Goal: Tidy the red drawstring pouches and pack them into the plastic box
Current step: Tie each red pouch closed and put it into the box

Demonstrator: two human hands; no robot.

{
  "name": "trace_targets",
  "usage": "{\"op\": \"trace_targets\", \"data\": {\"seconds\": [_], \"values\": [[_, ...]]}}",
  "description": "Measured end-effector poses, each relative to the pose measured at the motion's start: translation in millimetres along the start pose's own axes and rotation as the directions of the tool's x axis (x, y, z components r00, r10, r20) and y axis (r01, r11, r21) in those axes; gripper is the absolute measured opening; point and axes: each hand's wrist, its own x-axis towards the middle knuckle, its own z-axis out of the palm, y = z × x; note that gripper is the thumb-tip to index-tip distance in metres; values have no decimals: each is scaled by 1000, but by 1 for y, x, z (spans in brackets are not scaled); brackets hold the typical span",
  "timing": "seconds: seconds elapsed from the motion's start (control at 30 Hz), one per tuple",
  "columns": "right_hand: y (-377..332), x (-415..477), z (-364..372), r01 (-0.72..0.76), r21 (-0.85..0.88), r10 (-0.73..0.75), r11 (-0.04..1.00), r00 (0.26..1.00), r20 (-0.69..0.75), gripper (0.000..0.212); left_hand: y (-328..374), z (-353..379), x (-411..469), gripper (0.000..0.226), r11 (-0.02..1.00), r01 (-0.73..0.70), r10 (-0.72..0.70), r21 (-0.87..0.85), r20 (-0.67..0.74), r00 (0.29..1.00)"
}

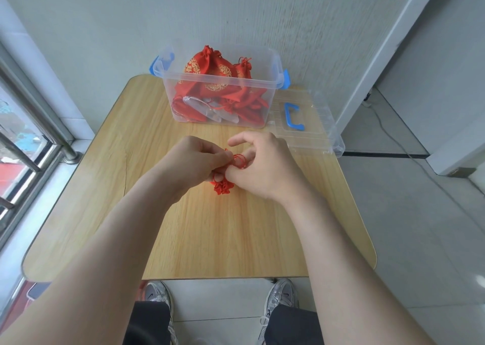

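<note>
- one red pouch [222, 187] is held between both hands above the middle of the table; only its gathered, ruffled mouth shows below the fingers, the rest is hidden.
- its drawstring [238, 159] stands in thin red loops between the two thumbs.
- the left hand [193, 161] has its fingers curled in, thumb and forefinger pinching the pouch at its neck. the right hand [262, 166] pinches the cord loops from the other side, forefinger lifted free, the other fingers tucked under.
- by its look the pouch is light, soft, glossy cloth that crumples and may slide in the fingers, and the thin cord likely tangles easily. the surest hold seems to be the cinched neck just below the ruffle, not the loose loops.
- the plastic box [223, 82] stands open at the far edge of the table, near the hands but apart from them. other pouches [212, 69] are heaped above its rim at the back left, and its right side looks less full.
- the straight path from the hands to the box crosses only the wooden table [210, 239].
- the clear lid [315, 135] with its blue handle [294, 116] lies flat just right of the box, reaching the table's right edge, so a sweep that way could knock it off.
- a wall stands close behind the box and a window rail [34, 124] runs along the left.
</note>
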Motion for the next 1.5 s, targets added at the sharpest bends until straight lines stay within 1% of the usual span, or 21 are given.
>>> {"op": "trace_targets", "data": {"seconds": [0.07, 0.17, 0.3, 0.4, 0.5, 0.53, 0.57, 0.6, 0.63, 0.67, 0.77, 0.83, 0.93, 1.03, 1.2, 1.33, 1.4, 1.5], "values": [[1, 1, 1, 20, -20, -20, 1000, 1000, -22, 39, 2, 1, -1, 19, 1000, 3, -3, -15, 21, 1000], [7, 4, 2, 56, -38, -58, 998, 996, -71, 27, 2, 0, -1, 22, 1000, 5, -5, -21, -6, 1000], [8, 6, 1, 151, -95, -156, 984, 987, -50, 10, 5, -2, 0, 20, 999, 36, -35, -26, 28, 999], [8, 8, 3, 214, -193, -217, 958, 976, 4, 15, 7, -3, 0, 18, 995, 72, -67, -69, 67, 995], [9, 10, 6, 202, -301, -201, 932, 979, 33, 22, 8, -3, -2, 16, 996, 72, -67, -50, 101, 993], [9, 10, 6, 185, -316, -184, 930, 982, 33, 24, 8, -3, -3, 22, 997, 68, -65, -26, 93, 994], [8, 10, 6, 163, -316, -160, 934, 986, 36, 24, 9, -2, -4, 33, 997, 73, -73, -2, 59, 996], [7, 9, 5, 138, -295, -131, 945, 990, 42, 24, 10, -1, -5, 45, 997, 74, -74, 32, 5, 997], [5, 8, 4, 105, -256, -96, 961, 994, 50, 23, 11, -1, -6, 52, 995, 62, -58, 74, -62, 996], [4, 8, 2, 71, -210, -60, 975, 997, 58, 22, 11, 0, -7, 55, 992, 44, -30, 120, -116, 993], [3, 7, -4, -16, -99, 26, 995, 995, 92, 21, 8, 0, -7, 53, 975, 3, 43, 221, -203, 978], [2, 7, -6, -72, -7, 73, 997, 992, 106, 22, 6, 1, -6, 42, 968, -22, 80, 249, -222, 972], [1, 6, -10, -153, 154, 136, 976, 984, 117, 25, 5, 4, -7, 21, 946, -89, 161, 312, -213, 964], [1, 6, -11, -198, 204, 173, 959, 976, 133, 25, 7, 4, -9, 14, 941, -130, 188, 312, -162, 969], [3, 9, -10, -240, 243, 218, 940, 969, 115, 25, 14, 6, -13, 16, 947, -164, 186, 276, -55, 981], [4, 10, -10, -245, 266, 224, 932, 969, 105, 29, 14, 9, -15, 10, 922, -243, 256, 301, -4, 967], [4, 10, -9, -240, 264, 223, 934, 970, 96, 30, 11, 9, -13, 7, 896, -282, 310, 344, -28, 950], [5, 9, -9, -237, 283, 228, 930, 972, 63, 24, 8, 9, -8, 14, 877, -276, 329, 393, -72, 941]]}}
